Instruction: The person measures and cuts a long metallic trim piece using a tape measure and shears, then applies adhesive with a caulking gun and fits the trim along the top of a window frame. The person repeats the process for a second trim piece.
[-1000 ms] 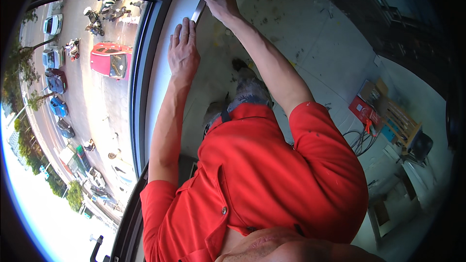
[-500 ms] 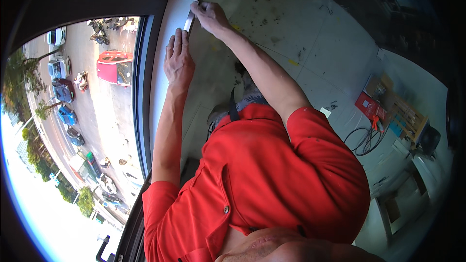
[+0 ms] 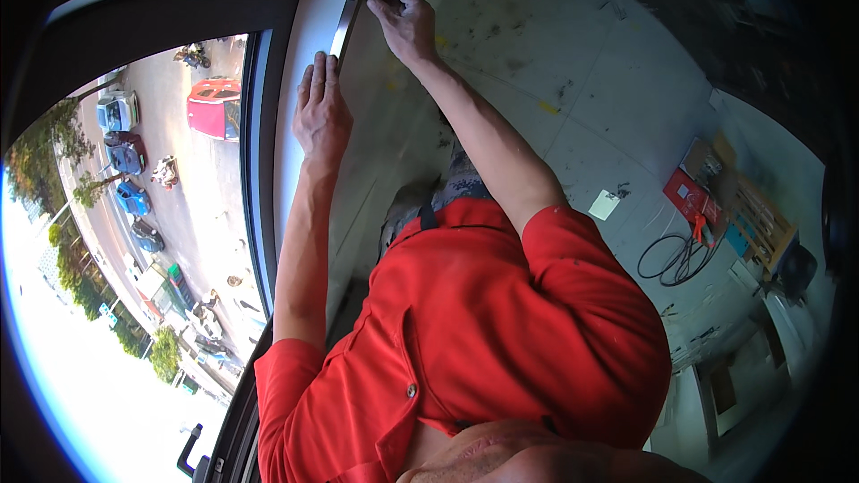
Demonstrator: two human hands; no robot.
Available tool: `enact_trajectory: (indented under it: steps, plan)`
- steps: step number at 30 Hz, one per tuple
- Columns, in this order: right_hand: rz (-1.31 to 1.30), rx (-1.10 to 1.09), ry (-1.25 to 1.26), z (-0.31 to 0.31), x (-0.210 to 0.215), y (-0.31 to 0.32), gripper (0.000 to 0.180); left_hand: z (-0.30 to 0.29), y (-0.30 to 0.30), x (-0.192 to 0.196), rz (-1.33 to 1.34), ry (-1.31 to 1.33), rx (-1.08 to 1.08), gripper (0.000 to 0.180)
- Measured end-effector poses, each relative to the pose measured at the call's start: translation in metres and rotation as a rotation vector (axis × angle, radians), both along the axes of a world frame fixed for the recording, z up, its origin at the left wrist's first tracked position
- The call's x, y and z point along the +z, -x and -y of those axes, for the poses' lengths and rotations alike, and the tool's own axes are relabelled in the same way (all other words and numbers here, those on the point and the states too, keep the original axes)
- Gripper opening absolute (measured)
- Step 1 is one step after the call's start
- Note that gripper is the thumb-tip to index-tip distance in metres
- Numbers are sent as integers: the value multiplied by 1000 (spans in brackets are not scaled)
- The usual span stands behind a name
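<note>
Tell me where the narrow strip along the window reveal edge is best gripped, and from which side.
Probably at its free upper end, where the right hand already pinches the strip, coming from the room side. It is thin and lies flat along the white window reveal, under the left hand lower down, so only the end offers purchase.

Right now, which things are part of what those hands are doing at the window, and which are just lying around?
In use:
- left hand, flat on the pale window reveal
- right hand, pinching the thin light strip

Lying about:
- red flat box
- coiled black cable
- small white paper square
</note>
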State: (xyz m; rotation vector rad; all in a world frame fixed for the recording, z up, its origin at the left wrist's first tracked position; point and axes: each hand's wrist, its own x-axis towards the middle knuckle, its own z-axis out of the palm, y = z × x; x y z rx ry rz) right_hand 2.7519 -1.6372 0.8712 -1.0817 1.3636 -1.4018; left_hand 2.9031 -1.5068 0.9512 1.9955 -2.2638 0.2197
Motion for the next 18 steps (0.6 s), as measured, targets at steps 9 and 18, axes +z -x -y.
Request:
enact_trajectory:
  steps: [9, 18]
  plan:
    - [534, 198, -180, 26, -8, -10, 18, 4, -13, 6, -6, -10, 11, 42]
    - [417, 358, -231, 41, 2, -4, 21, 5, -18, 13, -20, 15, 15, 39]
